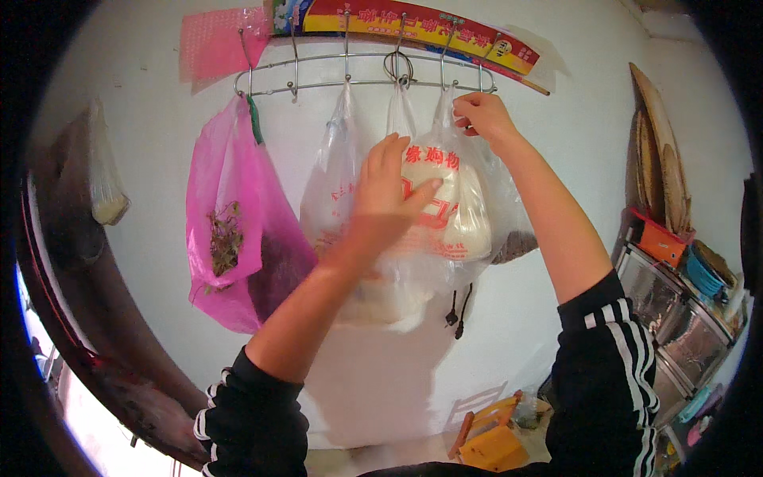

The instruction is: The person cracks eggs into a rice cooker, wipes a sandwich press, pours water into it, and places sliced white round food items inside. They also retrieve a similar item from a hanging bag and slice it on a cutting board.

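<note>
Several plastic bags hang from a metal wall rack [322,85] with hooks. My right hand [486,116] is raised at the handles of a clear plastic bag [471,197] with pale contents and red print; its fingertips are bent close to the handles, and whether they grip is not plain. My left hand [390,179] is spread, somewhat blurred, in front of the middle bags and partly covers the red print. To its left hangs a whitish plastic bag [328,185]. Farther left is a pink plastic bag [220,179] with dried plant stems [225,238] in it.
A long printed cardboard strip [417,30] lies above the rack. Two power plugs [456,319] dangle below the bags. A wooden chair [492,441] stands low down. At right, a metal cabinet [656,298] bears an orange box [661,238] and a blue basin [703,271]. Another bag [107,191] hangs far left.
</note>
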The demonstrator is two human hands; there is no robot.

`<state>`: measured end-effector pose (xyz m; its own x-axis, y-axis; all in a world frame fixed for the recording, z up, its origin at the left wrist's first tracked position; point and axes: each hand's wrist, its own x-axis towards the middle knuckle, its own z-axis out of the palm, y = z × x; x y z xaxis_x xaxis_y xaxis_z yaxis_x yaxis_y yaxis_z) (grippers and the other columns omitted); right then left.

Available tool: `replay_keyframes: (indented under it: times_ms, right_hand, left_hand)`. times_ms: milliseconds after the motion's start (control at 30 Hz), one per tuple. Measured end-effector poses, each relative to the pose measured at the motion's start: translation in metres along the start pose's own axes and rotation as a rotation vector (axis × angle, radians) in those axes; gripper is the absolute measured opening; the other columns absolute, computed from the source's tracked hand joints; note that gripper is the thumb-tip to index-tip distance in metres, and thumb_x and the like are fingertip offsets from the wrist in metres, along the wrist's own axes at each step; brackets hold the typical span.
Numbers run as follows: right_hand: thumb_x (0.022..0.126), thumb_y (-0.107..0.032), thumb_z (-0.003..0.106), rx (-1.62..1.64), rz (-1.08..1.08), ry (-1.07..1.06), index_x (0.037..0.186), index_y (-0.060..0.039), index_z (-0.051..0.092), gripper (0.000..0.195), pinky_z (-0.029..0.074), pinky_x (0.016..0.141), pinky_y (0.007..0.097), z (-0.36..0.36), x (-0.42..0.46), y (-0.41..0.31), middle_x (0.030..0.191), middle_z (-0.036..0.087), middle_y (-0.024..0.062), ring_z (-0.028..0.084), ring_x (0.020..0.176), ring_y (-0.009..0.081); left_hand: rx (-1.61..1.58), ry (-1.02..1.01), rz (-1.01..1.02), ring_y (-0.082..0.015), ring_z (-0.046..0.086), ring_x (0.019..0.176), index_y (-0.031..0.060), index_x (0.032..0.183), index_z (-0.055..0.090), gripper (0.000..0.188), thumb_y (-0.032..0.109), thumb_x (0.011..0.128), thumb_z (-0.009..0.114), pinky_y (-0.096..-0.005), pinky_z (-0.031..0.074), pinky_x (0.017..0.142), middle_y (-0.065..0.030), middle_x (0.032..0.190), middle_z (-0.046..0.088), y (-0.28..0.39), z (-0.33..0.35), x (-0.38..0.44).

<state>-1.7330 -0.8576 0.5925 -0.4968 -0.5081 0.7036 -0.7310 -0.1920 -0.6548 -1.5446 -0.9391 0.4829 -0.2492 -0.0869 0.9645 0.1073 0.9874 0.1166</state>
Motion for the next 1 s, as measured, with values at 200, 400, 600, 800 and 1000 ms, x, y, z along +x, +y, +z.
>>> replay_keyframes:
  times_ms: [200,400,600,800,1000]
  right_hand:
    - [0.080,-0.019,0.061,0.122,0.002,0.023,0.081,-0.0036,0.060,0.016,0.047,0.056,0.0262,0.007,0.029,0.015,0.072,0.060,0.0041,0.057,0.062,0.0121]
    - [0.081,-0.017,0.059,0.345,-0.134,0.187,0.078,-0.0022,0.058,0.015,0.045,0.054,0.0274,0.012,0.043,0.016,0.068,0.057,0.0040,0.053,0.058,0.0129]
    - [0.084,-0.020,0.058,0.397,-0.442,0.164,0.077,-0.0031,0.056,0.018,0.043,0.055,0.0268,0.002,0.055,-0.010,0.068,0.055,0.0011,0.050,0.059,0.0101]
    - [0.087,-0.020,0.057,0.491,-0.500,-0.116,0.089,-0.0040,0.060,0.017,0.047,0.066,0.0242,-0.008,0.028,-0.018,0.076,0.058,0.0003,0.054,0.071,0.0088]
    - [0.085,-0.022,0.059,0.479,-0.401,-0.114,0.091,-0.0027,0.060,0.020,0.049,0.064,0.0251,-0.013,0.023,-0.005,0.080,0.060,0.0023,0.056,0.070,0.0103]
  left_hand:
    - [-0.193,-0.136,-0.217,-0.0336,0.055,0.101,-0.0039,0.110,0.053,0.051,0.034,0.077,0.062,-0.0382,0.043,0.087,-0.0224,0.106,0.058,0.000,0.015,0.055]
    - [0.231,-0.367,-0.272,-0.0251,0.061,0.082,-0.0038,0.102,0.058,0.047,0.034,0.075,0.062,-0.0337,0.048,0.072,-0.0184,0.091,0.063,0.002,0.027,0.094]
    - [0.153,-0.416,-0.300,-0.0159,0.057,0.064,-0.0028,0.092,0.063,0.036,0.028,0.075,0.064,-0.0307,0.046,0.056,-0.0101,0.075,0.062,0.006,0.031,0.128]
    - [0.182,-0.218,-0.119,-0.0227,0.059,0.065,-0.0014,0.090,0.066,0.031,0.024,0.072,0.062,-0.0332,0.048,0.062,-0.0141,0.074,0.062,-0.002,0.026,0.117]
    - [0.130,-0.228,-0.278,-0.0122,0.053,0.059,-0.0007,0.088,0.065,0.021,0.016,0.075,0.064,-0.0279,0.045,0.056,-0.0055,0.072,0.062,0.002,0.027,0.115]
